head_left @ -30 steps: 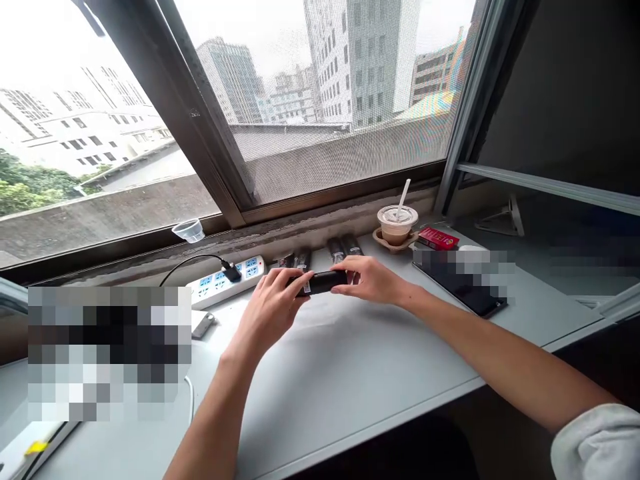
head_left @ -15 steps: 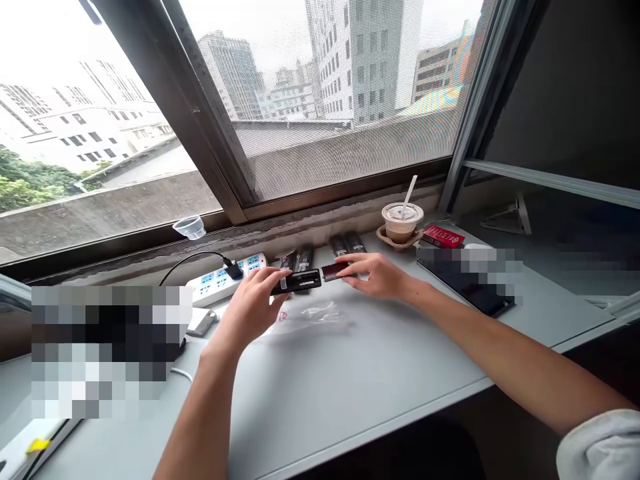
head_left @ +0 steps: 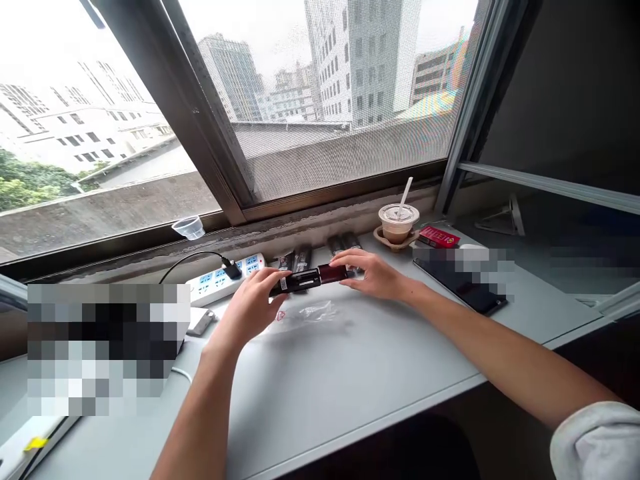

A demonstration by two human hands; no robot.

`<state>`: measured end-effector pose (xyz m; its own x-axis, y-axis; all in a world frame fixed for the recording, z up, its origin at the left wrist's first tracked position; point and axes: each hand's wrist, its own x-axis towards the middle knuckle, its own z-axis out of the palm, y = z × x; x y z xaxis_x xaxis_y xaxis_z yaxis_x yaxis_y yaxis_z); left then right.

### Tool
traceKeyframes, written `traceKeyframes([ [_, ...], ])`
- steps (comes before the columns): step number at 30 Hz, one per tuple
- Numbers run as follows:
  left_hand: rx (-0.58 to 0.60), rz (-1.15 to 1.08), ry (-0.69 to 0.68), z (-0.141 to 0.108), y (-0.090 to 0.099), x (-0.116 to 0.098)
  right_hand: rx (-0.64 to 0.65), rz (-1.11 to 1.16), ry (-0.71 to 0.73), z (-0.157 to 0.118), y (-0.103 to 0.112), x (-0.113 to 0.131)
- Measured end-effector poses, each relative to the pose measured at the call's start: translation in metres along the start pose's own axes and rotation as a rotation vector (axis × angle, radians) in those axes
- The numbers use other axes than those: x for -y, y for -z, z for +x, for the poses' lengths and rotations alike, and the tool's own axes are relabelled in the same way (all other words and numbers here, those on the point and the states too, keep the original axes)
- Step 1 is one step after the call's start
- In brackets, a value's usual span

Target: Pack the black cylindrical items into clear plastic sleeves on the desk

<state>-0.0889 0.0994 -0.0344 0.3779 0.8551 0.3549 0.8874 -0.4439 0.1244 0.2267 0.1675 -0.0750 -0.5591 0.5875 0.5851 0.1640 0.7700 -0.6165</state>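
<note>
My left hand [head_left: 255, 297] is closed on the left end of a slim black case [head_left: 303, 280], which has a small white label near the fingers. A short dark red piece [head_left: 333, 273] meets the case's right end; whether it is fitted on or only touching, I cannot tell. The fingers and thumb of my right hand [head_left: 373, 273] pinch this piece by its right end. Both parts are held level above a clear plastic bag [head_left: 320, 312] on the grey table [head_left: 350, 380]. Just behind them lie several dark wrapped packets [head_left: 302, 257].
A white power strip [head_left: 207, 283] with a black plug is at the back left. Farther right are an iced drink [head_left: 399, 223] in a cardboard holder, a red box [head_left: 440, 237] and a black tablet [head_left: 460, 285]. On the window ledge sits a clear plastic cup [head_left: 189, 228].
The dark red piece now meets the black case in line, where a narrow gap showed before. My right fingers have shifted to its far end. The left hand stays nearly still.
</note>
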Motion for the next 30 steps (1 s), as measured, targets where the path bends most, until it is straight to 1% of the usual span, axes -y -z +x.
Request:
traceKeyframes([
  [6,-0.013,-0.001,0.018,0.000,0.000,-0.002,-0.025,0.015,-0.037,0.001,0.000,0.002],
  [9,-0.040,0.020,-0.004,0.001,0.000,-0.003,-0.002,0.115,-0.177,0.002,0.001,0.002],
  [12,-0.071,0.037,-0.061,0.002,0.000,-0.002,0.048,0.254,-0.322,0.004,0.004,-0.001],
  [15,-0.112,0.053,-0.075,0.003,0.001,-0.004,0.088,0.352,-0.368,0.008,0.007,-0.001],
  [17,-0.125,0.052,-0.092,0.004,0.002,-0.009,0.099,0.394,-0.382,0.009,0.007,0.002],
  [19,-0.122,0.032,-0.140,0.005,0.002,-0.018,0.091,0.405,-0.401,0.010,0.006,0.005],
  [21,-0.114,-0.007,-0.191,0.007,0.001,-0.028,0.085,0.398,-0.420,0.010,0.003,0.009],
  [25,-0.098,-0.094,-0.241,0.008,-0.003,-0.044,0.088,0.434,-0.451,0.009,0.000,0.014],
  [30,-0.045,-0.185,-0.297,0.008,-0.005,-0.054,0.179,0.518,-0.484,0.007,0.001,0.014],
])
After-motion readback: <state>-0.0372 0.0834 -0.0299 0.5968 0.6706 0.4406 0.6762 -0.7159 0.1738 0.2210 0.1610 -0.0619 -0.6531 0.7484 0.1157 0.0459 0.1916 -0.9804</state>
